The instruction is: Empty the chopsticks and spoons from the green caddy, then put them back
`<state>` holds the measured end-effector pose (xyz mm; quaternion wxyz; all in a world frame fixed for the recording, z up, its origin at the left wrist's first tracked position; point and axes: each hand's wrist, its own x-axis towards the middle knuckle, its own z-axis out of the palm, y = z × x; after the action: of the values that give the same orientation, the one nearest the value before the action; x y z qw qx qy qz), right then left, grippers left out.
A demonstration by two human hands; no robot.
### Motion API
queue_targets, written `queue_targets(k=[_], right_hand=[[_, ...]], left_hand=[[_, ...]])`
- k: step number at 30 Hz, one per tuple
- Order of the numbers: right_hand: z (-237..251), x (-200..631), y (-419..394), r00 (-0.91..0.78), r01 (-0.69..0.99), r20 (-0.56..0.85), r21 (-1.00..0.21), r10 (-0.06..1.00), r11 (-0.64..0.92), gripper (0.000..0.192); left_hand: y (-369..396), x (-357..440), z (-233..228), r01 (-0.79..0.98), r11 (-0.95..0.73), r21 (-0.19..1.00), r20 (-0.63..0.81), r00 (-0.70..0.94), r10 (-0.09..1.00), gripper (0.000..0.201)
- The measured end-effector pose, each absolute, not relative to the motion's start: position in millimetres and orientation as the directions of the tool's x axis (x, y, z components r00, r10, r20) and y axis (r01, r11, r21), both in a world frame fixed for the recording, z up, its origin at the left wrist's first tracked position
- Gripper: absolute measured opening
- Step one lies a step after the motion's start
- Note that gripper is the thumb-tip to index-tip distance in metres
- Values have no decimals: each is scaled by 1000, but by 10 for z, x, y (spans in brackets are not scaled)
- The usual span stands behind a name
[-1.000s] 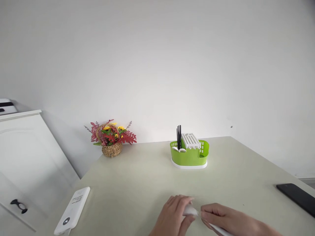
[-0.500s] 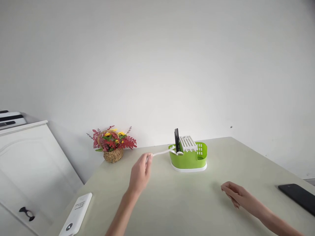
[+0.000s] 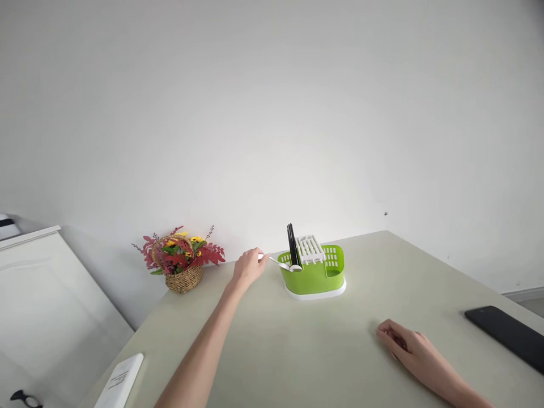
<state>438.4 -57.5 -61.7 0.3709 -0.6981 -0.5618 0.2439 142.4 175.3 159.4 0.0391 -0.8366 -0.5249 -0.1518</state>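
A plain white wall rises behind a pale green worktop (image 3: 297,340) that fills the lower view. A white cabinet (image 3: 46,306) stands at its left edge. Near the far side sits a green cutlery caddy (image 3: 314,275) holding black chopsticks (image 3: 292,245); a flower basket (image 3: 181,263) stands well to its left. A black phone (image 3: 505,334) lies at right, a white power bank (image 3: 121,378) at lower left. The left hand (image 3: 250,266) pinches a white spoon (image 3: 281,263), its bowl at the caddy's left rim. The right hand (image 3: 408,348) rests on the worktop, loosely curled, holding nothing.
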Motion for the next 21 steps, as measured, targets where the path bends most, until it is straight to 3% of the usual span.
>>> queue_targets(k=[14,21], right_hand=[[-648,4421,-578,263,618,90,-780,961,-96,40],[-675,4439,-572,273,629,77,-768,959,-117,40]], left_hand=[[2322,1939,1497,913,-384,137,-83,397,914,36],[2364,2026,1334,917,-367,153,-119,386,915,41]])
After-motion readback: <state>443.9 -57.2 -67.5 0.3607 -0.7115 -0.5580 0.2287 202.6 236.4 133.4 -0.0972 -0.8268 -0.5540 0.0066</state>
